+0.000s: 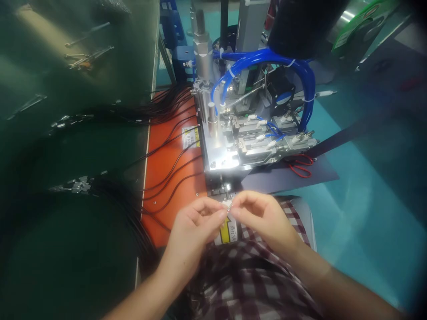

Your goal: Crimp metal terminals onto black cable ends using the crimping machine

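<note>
A checked shirt fills the bottom of the view, and both forearms rise from it toward the middle. The left hand and the right hand meet fingertip to fingertip. Thumb and forefinger of each are pinched on a small metal piece, and the other fingers curl loosely. The piece is tiny and partly hidden, so its shape cannot be told. It sits just above a yellow warning label, at six o'clock from the machine and near its front edge.

The grip looks thin, with only fingertips on something this small. If the two hands pull or twist unevenly, the piece could slip and drop into the lap or the gap below the machine's front, where it would be hard to find.

Black cables trail across the orange plate at nine o'clock from the hands. A left elbow swinging outward could snag them and drag them off the plate.
</note>
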Available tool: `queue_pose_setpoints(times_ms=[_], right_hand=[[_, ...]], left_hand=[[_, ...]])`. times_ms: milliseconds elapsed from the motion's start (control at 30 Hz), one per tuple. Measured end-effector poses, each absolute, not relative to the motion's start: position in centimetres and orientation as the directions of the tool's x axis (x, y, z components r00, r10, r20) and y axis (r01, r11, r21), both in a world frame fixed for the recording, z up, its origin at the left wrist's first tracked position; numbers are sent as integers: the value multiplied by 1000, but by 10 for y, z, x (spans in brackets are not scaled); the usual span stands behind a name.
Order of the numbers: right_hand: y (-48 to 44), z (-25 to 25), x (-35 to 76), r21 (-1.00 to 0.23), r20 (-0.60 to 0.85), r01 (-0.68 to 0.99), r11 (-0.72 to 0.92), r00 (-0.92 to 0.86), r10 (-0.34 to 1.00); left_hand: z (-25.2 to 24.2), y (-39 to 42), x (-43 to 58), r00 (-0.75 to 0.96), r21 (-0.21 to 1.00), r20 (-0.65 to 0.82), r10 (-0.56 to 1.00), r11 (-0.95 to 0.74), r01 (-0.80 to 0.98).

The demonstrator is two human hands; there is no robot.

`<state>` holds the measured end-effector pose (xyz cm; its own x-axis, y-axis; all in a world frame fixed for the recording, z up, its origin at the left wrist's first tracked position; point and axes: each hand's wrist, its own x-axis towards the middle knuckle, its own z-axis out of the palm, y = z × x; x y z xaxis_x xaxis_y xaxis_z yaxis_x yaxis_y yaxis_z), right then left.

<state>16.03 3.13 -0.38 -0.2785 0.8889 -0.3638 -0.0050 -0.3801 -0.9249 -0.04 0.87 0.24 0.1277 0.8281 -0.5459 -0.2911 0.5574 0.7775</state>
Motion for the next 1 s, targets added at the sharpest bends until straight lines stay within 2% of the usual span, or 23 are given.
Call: queue_pose_setpoints(times_ms=[200, 300, 367, 433, 667, 733, 833, 900, 1000], right_hand=[[29, -3, 162, -964, -262, 97, -246, -227, 938], [23, -6, 163, -984, 21, 171, 46, -144, 989], [19, -8, 164, -929, 251, 243, 278, -137, 958], [16, -10, 166, -856, 375, 306, 417, -187, 908], [14, -13, 173, -644, 523, 467, 607, -311, 794], [14, -13, 172, -654, 522, 459, 600, -300, 798], [13, -13, 168, -801, 427, 360, 479, -218, 878], [13, -11, 166, -907, 271, 285, 309, -167, 948], [16, -6, 164, -983, -102, 166, -73, -175, 979]], left_hand=[[0, 7, 1, 125, 791, -533, 837, 545, -278], [1, 7, 3, 117, 787, -533, 838, 542, -294], [2, 7, 4, 121, 777, -536, 835, 545, -316], [2, 7, 4, 125, 768, -539, 833, 547, -333], [2, 8, 3, 134, 762, -534, 835, 544, -353], [1, 8, 3, 131, 769, -528, 839, 537, -346], [0, 6, 3, 126, 788, -517, 847, 528, -317], [-1, 5, 3, 130, 799, -512, 849, 526, -292], [-1, 4, 3, 143, 811, -502, 853, 521, -265]])
